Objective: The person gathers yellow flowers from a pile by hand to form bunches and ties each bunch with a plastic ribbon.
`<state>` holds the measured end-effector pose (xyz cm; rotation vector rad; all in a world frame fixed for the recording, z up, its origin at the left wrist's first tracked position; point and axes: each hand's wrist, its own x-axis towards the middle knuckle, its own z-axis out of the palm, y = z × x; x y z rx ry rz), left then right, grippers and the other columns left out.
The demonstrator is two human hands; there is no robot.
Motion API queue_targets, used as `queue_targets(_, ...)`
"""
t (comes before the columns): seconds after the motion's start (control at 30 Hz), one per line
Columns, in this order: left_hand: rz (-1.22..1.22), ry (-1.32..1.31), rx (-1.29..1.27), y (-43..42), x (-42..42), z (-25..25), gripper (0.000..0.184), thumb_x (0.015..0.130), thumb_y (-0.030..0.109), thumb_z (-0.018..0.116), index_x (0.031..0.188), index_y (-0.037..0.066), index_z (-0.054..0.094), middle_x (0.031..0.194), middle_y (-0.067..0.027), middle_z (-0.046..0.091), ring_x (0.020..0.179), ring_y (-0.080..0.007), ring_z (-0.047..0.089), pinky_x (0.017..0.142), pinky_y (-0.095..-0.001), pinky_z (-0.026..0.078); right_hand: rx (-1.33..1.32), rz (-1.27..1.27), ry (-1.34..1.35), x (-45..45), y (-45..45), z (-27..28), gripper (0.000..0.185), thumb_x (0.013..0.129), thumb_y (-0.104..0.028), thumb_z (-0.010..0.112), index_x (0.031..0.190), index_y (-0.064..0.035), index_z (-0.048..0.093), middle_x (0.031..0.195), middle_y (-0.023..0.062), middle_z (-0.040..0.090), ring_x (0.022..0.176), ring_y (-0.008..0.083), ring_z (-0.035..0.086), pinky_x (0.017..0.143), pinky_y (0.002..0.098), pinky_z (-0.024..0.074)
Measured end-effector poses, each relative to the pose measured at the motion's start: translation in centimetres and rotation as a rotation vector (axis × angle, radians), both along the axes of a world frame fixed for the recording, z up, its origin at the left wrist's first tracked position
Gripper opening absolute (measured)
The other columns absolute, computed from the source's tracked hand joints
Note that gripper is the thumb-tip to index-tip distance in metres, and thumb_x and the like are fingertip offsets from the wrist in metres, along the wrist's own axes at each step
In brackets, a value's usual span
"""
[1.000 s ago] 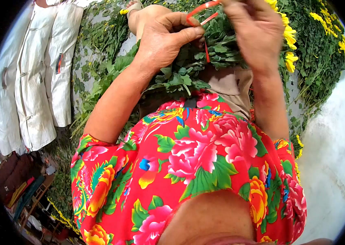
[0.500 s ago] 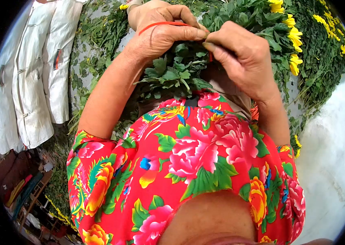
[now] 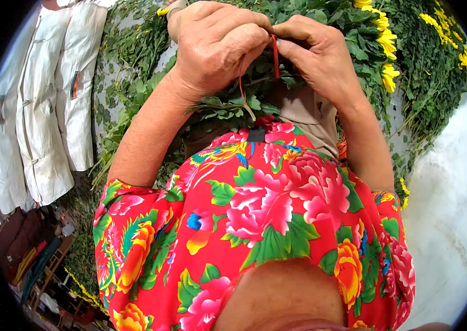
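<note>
At the top middle, my left hand (image 3: 217,47) and my right hand (image 3: 317,59) meet fingertip to fingertip. Both pinch a thin red tie (image 3: 276,58), whose one end hangs down between them. A thin reddish strand also drops below the left hand. Directly under the hands lies a leafy green bunch of stems (image 3: 228,106), close to my lap. Yellow chrysanthemum flowers (image 3: 387,43) stick out to the right of my right hand. My fingers hide where the tie crosses the stems.
More cut greenery (image 3: 134,49) covers the surface on the left, and further yellow flowers (image 3: 440,27) lie at the far right. White cloth covers (image 3: 40,110) hang at the left. A pale floor (image 3: 443,220) shows at the right.
My left hand has turned over, its back now facing up. The red tie, earlier lying across the left thumb, now hangs down between the hands. Both hands have shifted slightly up and left.
</note>
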<state>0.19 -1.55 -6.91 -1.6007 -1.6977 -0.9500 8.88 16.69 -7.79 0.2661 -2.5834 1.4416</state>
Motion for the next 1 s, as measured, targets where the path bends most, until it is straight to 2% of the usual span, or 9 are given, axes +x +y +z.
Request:
queue_targets(0.23, 0.006, -0.309, -0.125, -1.3, -1.5, -0.3, 0.019, 0.076, 0.004, 0.078, 0.091, 0.004, 0.067, 0.089, -0.0066, 0.071, 0.077, -0.0206, 0.068, 0.070, -0.0297, 0.053, -0.333, 0.043, -0.197, 0.1, 0.7, 0.5, 0.013, 0.093, -0.009, 0.060, 0.094, 0.0035, 0.064, 0.081, -0.0011, 0.062, 0.077, 0.0050, 0.053, 0.070, 0.0240, 0.0459)
queue_targets(0.37, 0.135, -0.591, -0.266, -1.9, -1.5, -1.1, 0.017, 0.077, 0.003, 0.074, 0.092, 0.004, 0.066, 0.083, -0.0079, 0.068, 0.072, -0.0220, 0.066, 0.064, -0.0313, 0.053, 0.030, 0.221, -0.161, 0.8, 1.9, 2.1, 0.014, 0.088, -0.010, 0.059, 0.093, 0.0032, 0.059, 0.075, 0.0062, 0.056, 0.071, 0.0130, 0.052, 0.067, 0.0311, 0.0452)
queue_targets(0.43, 0.325, -0.485, -0.470, -2.3, -2.7, -4.3, 0.015, 0.078, 0.000, 0.070, 0.092, 0.003, 0.066, 0.080, -0.0099, 0.064, 0.071, -0.0218, 0.064, 0.066, -0.0321, 0.051, 0.326, 0.338, -0.042, 2.2, 2.2, 1.7, 0.015, 0.081, -0.008, 0.063, 0.092, 0.0013, 0.057, 0.084, 0.0161, 0.058, 0.076, 0.0343, 0.060, 0.069, 0.0400, 0.0483)
queue_targets(0.5, 0.347, -0.442, -0.446, -1.4, -1.7, -5.6, 0.014, 0.065, 0.012, 0.068, 0.078, 0.009, 0.067, 0.071, -0.0121, 0.063, 0.068, -0.0345, 0.063, 0.059, -0.0466, 0.045, 0.538, 0.303, -0.143, 3.9, 1.5, 2.7, 0.012, 0.081, -0.006, 0.063, 0.090, -0.0008, 0.057, 0.091, 0.0160, 0.059, 0.082, 0.0387, 0.060, 0.070, 0.0426, 0.0490)
queue_targets(0.7, 0.148, -0.283, -0.382, -1.1, -3.3, -2.4, 0.008, 0.083, 0.005, 0.064, 0.090, 0.001, 0.066, 0.075, -0.0080, 0.058, 0.070, -0.0132, 0.056, 0.065, -0.0300, 0.044, 0.140, 0.105, 0.145, 3.6, -0.6, 0.8, 0.009, 0.088, -0.003, 0.057, 0.096, -0.0008, 0.061, 0.099, 0.0102, 0.063, 0.075, 0.0236, 0.061, 0.071, 0.0317, 0.0499)
queue_targets(0.77, -0.071, -1.144, -0.375, -1.7, -1.8, -0.1, 0.016, 0.091, 0.014, 0.060, 0.084, 0.000, 0.064, 0.073, -0.0028, 0.058, 0.066, -0.0080, 0.053, 0.058, -0.0272, 0.041, -0.670, 0.108, -0.295, 4.5, -2.7, 0.4, 0.009, 0.094, -0.005, 0.054, 0.095, 0.0008, 0.061, 0.090, 0.0036, 0.062, 0.074, 0.0115, 0.058, 0.069, 0.0252, 0.0466)
queue_targets(0.83, -0.186, -1.335, -0.389, -1.2, -1.2, 1.1, 0.030, 0.098, 0.024, 0.053, 0.078, 0.002, 0.061, 0.070, 0.0003, 0.056, 0.055, -0.0051, 0.049, 0.048, -0.0226, 0.036, -0.824, 0.069, -0.312, 4.3, -2.6, 0.4, 0.012, 0.098, -0.010, 0.053, 0.096, -0.0002, 0.061, 0.080, -0.0016, 0.057, 0.070, 0.0056, 0.053, 0.066, 0.0204, 0.0426)
queue_targets(0.9, -0.460, -1.717, -0.251, -0.8, -1.3, 1.5, 0.032, 0.100, 0.022, 0.052, 0.090, -0.005, 0.066, 0.056, -0.0057, 0.060, 0.039, -0.0090, 0.050, 0.039, -0.0199, 0.030, -0.767, 0.137, -0.268, 3.8, -1.5, 1.4, 0.013, 0.099, -0.012, 0.053, 0.094, -0.0008, 0.059, 0.080, -0.0023, 0.056, 0.069, 0.0052, 0.051, 0.064, 0.0201, 0.0417)
queue_targets(1.0, -0.407, -1.733, -0.211, -0.5, -1.3, 1.8, 0.026, 0.101, 0.021, 0.053, 0.085, 0.001, 0.060, 0.076, -0.0082, 0.064, 0.046, -0.0093, 0.050, 0.041, -0.0202, 0.033, -0.528, 0.106, -0.235, 3.3, -0.9, 2.8, 0.012, 0.096, -0.012, 0.054, 0.093, -0.0013, 0.058, 0.078, 0.0003, 0.055, 0.068, 0.0070, 0.051, 0.064, 0.0220, 0.0414)
